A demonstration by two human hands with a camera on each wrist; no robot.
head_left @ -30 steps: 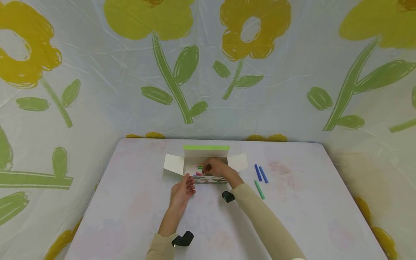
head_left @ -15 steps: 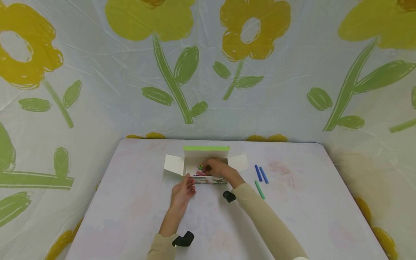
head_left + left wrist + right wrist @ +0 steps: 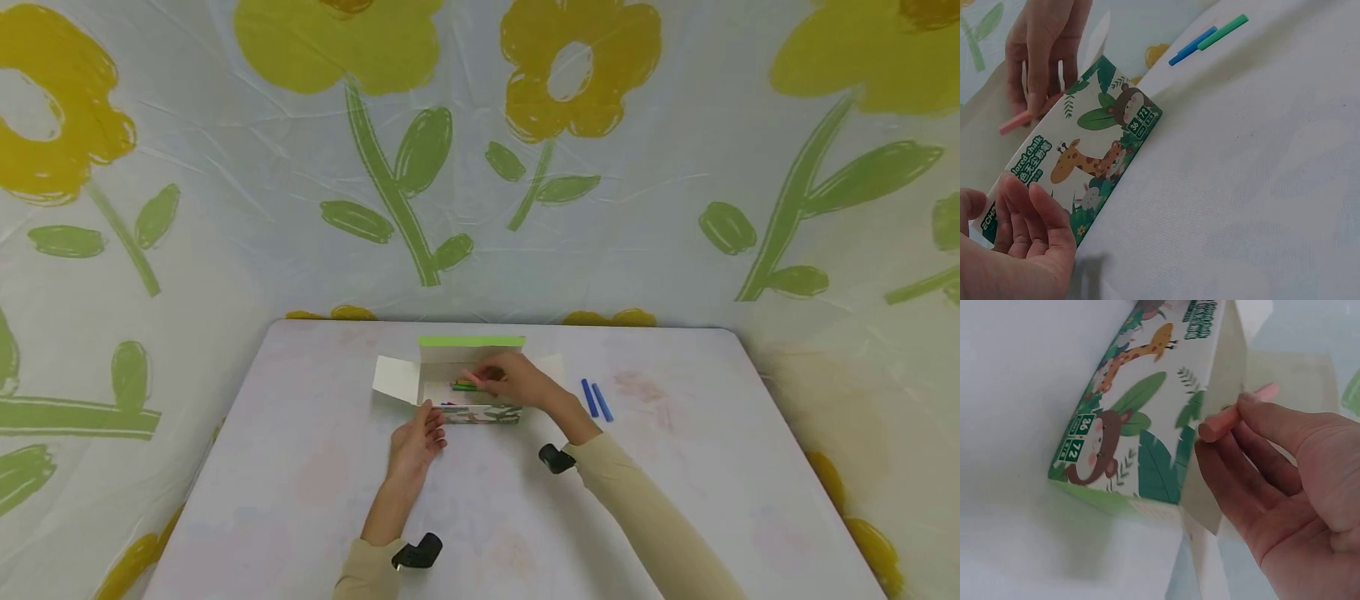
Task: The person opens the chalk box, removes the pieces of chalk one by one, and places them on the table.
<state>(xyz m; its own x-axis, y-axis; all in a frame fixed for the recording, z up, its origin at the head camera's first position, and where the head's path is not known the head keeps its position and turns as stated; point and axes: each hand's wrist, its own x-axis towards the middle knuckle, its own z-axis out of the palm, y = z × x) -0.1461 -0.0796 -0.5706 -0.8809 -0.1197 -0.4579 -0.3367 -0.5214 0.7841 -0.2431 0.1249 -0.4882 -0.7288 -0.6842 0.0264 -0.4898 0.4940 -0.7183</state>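
Over the open box (image 3: 483, 415) the right hand (image 3: 517, 380) pinches pink chalk (image 3: 1219, 425), the relaxed left hand (image 3: 414, 443) touching its rim.

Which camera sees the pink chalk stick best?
The right wrist view: the pink chalk stick looks biggest there, both ends showing, pinched in the right hand. The left wrist view shows it partly behind that hand; the head view shows just a tiny pink bit.
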